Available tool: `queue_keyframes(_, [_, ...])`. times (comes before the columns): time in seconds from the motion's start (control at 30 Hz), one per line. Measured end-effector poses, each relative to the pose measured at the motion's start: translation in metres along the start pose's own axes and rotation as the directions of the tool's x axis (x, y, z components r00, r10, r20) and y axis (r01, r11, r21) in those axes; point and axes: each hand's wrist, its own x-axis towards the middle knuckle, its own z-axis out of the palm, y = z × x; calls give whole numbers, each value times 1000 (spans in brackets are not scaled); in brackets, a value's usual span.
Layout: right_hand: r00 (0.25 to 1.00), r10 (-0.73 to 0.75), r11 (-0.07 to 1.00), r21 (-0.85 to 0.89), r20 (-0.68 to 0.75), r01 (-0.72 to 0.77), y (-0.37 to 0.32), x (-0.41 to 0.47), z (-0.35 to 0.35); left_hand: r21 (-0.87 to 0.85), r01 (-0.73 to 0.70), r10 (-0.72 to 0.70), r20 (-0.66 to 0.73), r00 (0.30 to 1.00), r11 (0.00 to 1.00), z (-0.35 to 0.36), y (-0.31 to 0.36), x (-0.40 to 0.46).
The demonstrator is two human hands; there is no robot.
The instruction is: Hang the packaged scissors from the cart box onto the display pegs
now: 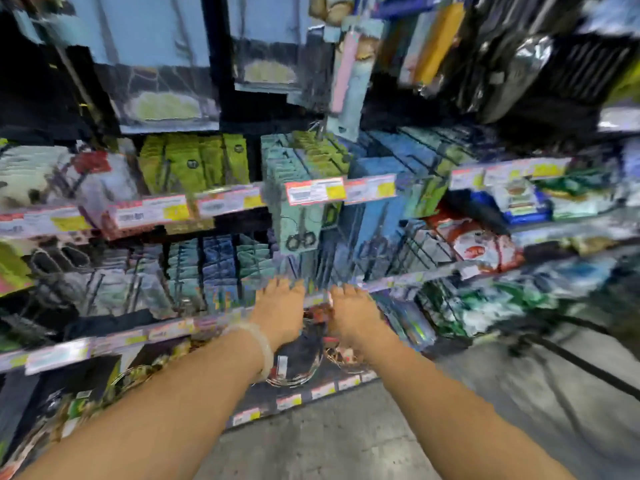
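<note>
Both your hands reach side by side into the middle row of the store display; frame heavily blurred.

Nearest, your two bare forearms run up from the bottom edge over the grey concrete floor [322,441], your left wrist ringed by a pale beaded bracelet [258,344]. Your left hand [280,306] and right hand [349,311] sit close together, knuckles up, fingertips at the lower edge of the hanging packs; the blur hides whether either grips anything, so I cannot tell. Just past your fingers hang rows of teal and blue carded packs [221,268]. Above them, a teal card of packaged scissors with dark round handles [299,223] hangs at the front of its row, just under a red-and-yellow price label strip [315,190]. Further up, green carded packs [194,164] fill the higher row.
</note>
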Motion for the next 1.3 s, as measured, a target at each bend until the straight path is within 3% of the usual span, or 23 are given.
queue_keyframes(0.23, [945, 315, 948, 80, -86, -308, 208, -98, -26, 110, -319, 319, 19, 948, 941, 8, 208, 22])
queue_keyframes(0.4, [809, 586, 807, 126, -53, -577, 330, -175, -30, 175, -539, 529, 102, 843, 824, 20, 356, 25])
queue_keyframes(0.67, [591, 805, 568, 222, 50, -793, 465, -237, -20, 211, -773, 759, 160, 631, 598, 48, 529, 52])
queue_keyframes(0.9, [438, 896, 412, 228, 74, -882, 597, -215, -38, 220, -858, 837, 208, 507, 465, 38, 671, 124])
queue_keyframes(1.13, [391, 920, 379, 254, -5, -890, 737, -152, -99, 193, -875, 858, 189, 478, 445, -4, 812, 226])
queue_keyframes(1.3, [350, 935, 317, 295, 65, -902, 808, -141, -101, 219, -888, 858, 248, 450, 403, 1, 881, 269])
